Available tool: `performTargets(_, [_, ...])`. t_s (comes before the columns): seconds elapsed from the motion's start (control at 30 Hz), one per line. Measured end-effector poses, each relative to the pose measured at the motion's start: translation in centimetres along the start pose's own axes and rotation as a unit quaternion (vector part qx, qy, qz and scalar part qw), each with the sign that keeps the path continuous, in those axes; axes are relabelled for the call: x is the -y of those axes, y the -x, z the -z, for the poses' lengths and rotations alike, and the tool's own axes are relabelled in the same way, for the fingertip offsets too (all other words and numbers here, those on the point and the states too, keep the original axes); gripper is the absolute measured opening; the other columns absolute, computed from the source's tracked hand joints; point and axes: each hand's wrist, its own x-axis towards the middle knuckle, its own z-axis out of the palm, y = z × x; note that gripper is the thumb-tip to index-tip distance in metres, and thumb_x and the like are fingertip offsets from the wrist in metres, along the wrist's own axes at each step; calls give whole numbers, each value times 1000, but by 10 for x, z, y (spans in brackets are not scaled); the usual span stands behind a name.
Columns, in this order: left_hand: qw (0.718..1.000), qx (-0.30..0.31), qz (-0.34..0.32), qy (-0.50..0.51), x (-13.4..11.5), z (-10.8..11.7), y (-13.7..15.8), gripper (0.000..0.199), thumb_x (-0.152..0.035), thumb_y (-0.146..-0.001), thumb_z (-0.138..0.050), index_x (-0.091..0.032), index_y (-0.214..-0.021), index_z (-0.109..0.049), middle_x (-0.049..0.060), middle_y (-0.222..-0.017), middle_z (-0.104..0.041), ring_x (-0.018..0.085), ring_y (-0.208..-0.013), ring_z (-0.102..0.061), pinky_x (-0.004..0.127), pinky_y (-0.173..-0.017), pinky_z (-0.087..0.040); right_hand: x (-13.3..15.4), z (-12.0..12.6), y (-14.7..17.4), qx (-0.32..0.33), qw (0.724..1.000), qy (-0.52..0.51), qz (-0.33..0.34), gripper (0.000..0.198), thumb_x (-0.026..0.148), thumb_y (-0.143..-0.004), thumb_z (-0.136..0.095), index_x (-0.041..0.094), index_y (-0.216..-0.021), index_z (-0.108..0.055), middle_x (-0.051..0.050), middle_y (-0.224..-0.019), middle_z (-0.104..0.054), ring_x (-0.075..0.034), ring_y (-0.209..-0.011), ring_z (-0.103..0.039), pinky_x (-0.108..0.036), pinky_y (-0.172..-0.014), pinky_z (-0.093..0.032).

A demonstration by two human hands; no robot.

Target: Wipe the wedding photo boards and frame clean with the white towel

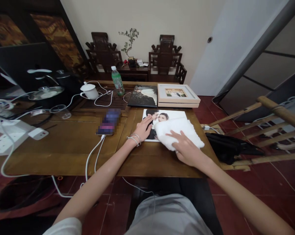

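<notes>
Your left hand (143, 129): open, fingers extended over left part of photo panel (177, 114), nothing gripped. Your right hand (186, 147): fingers spread on white cloth (166, 126), which covers panel's right part; cannot tell if thumb pinches cloth. Panel lies flat on wooden table (140, 164), nearer you than pale frame (178, 103) and dark picture (140, 98). Phone (108, 122) left of panel, apart.

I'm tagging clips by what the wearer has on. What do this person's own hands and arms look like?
The left hand and right hand are bare, without gloves. Thin pale bands circle the left wrist; none show on the right. A whitish short sleeve shows on the left arm; no sleeve shows on the right arm.
</notes>
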Motion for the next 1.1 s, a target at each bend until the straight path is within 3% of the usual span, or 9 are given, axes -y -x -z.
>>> performTargets(0.17, [1000,-7,8,3,2,-3,-1,43,-24,-92,-38,-18,-133,-50,10,-147,-41,23,-139,-31,48,-113,-27,-35,-2,-40,-3,996,51,-75,36,2,-72,-43,10,-99,-66,-17,-143,-43,-38,-136,-28,-64,-105,-25])
performTargets(0.3, [998,-49,-6,39,-1,-1,-1,42,-29,-94,-36,-15,-130,-53,12,-142,-47,22,-135,-39,44,-114,-28,-38,-6,-73,-8,992,82,-100,44,4,-76,-42,10,-115,-61,-18,-145,-40,-40,-136,-26,-68,-101,-26])
performTargets(0.4, [988,-119,-14,93,-6,3,0,48,-38,-97,-29,-12,-132,-51,13,-140,-49,21,-132,-44,39,-113,-30,-19,-12,-85,1,993,87,-74,45,6,-78,-45,12,-120,-60,-18,-147,-37,-41,-137,-23,-70,-102,-23])
performTargets(0.57, [969,-205,6,139,-12,12,3,55,-46,-98,-21,-16,-135,-48,10,-140,-50,20,-131,-44,39,-112,-31,18,-17,-71,13,997,53,51,42,4,-77,-45,14,-111,-66,-15,-148,-37,-39,-139,-19,-68,-106,-16])
performTargets(0.7, [981,-161,16,111,-15,13,5,55,-42,-99,-17,-15,-134,-49,10,-140,-50,19,-132,-43,38,-113,-30,26,-8,-40,16,995,3,94,39,1,-69,-46,14,-97,-70,-12,-145,-43,-36,-139,-24,-65,-108,-20])
performTargets(0.87, [998,-48,3,37,-10,4,5,47,-37,-97,-32,-18,-138,-43,9,-148,-39,20,-139,-32,42,-115,-27,6,0,-9,-3,999,-27,41,37,-1,-65,-44,15,-89,-68,-13,-140,-49,-33,-136,-32,-62,-108,-25])
performTargets(0.97, [1000,-10,-8,2,-6,1,5,45,-31,-96,-34,-19,-139,-42,9,-150,-35,21,-140,-28,46,-113,-27,-15,-2,-9,-24,999,4,-24,34,-1,-67,-44,13,-89,-66,-17,-140,-48,-34,-135,-33,-61,-108,-25])
performTargets(1.1, [1000,8,-16,-24,-6,2,4,44,-28,-95,-36,-15,-136,-47,13,-147,-39,23,-140,-30,48,-112,-29,-37,-2,-40,-34,993,46,-102,30,6,-76,-44,7,-99,-64,-26,-131,-52,-37,-132,-37,-59,-104,-28])
